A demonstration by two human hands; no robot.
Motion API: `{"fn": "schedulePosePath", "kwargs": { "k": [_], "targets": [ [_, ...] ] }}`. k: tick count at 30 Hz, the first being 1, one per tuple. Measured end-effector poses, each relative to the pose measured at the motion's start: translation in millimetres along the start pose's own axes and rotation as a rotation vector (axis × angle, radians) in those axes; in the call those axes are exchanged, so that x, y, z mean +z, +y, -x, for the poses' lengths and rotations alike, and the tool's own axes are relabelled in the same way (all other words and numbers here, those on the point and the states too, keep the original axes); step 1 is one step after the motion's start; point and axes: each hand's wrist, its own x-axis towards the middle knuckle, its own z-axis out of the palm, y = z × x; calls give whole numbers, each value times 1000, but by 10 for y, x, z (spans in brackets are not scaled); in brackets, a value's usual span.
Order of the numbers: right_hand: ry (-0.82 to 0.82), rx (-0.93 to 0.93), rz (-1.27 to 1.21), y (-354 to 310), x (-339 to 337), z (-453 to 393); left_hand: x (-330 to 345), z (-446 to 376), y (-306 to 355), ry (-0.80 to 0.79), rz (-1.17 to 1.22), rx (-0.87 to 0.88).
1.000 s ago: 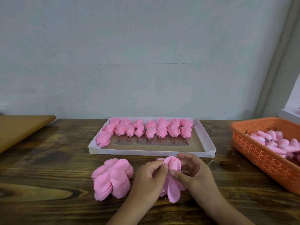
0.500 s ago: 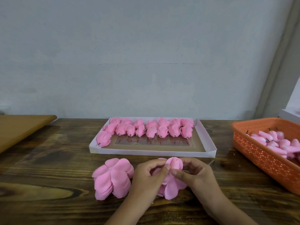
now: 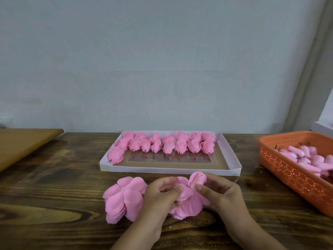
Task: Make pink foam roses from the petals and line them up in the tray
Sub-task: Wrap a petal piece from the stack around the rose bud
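A half-made pink foam rose (image 3: pixel 189 201) sits between my hands near the table's front edge, its bud sticking up. My left hand (image 3: pixel 158 197) pinches its petals from the left. My right hand (image 3: pixel 219 193) pinches the bud and petals from the right. A stack of loose pink petals (image 3: pixel 124 199) lies just left of my left hand. Behind them stands a shallow white tray (image 3: pixel 171 170) with several finished roses (image 3: pixel 167 144) in rows along its far side and one more at its left end.
An orange perforated basket (image 3: pixel 292 172) holding pink buds stands at the right edge of the dark wooden table. A brown board (image 3: pixel 23 143) lies at the far left. A white box corner (image 3: pixel 322 127) shows behind the basket. A grey wall closes the back.
Both hands have drawn a little nearer to me with the rose. The bud now stands further right, over my right fingers, and the petals are gathered more tightly under it.
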Motion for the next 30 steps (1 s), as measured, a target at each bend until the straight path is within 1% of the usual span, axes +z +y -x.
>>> {"fn": "schedulePosePath", "kwargs": {
  "k": [2,5,8,15,19,21,26,30],
  "targets": [
    [-61,-26,26,-1,11,9,-9,-9,10,27,51,-19],
    [-101,-57,66,-4,25,16,-13,-14,36,40,100,-21],
    [-78,-69,84,1,39,16,-1,13,54,16,109,-2],
    [-12,-14,85,23,26,1,22,10,77,-123,158,8],
    [0,9,56,47,23,-10,13,29,67,-168,56,59],
    [7,16,30,49,21,-10,21,38,53,-155,23,81],
    [-8,24,-15,26,21,-18,43,45,15,-63,-46,153],
    [-42,13,-16,1,30,-7,39,72,28,-61,-141,205]
  ]
}}
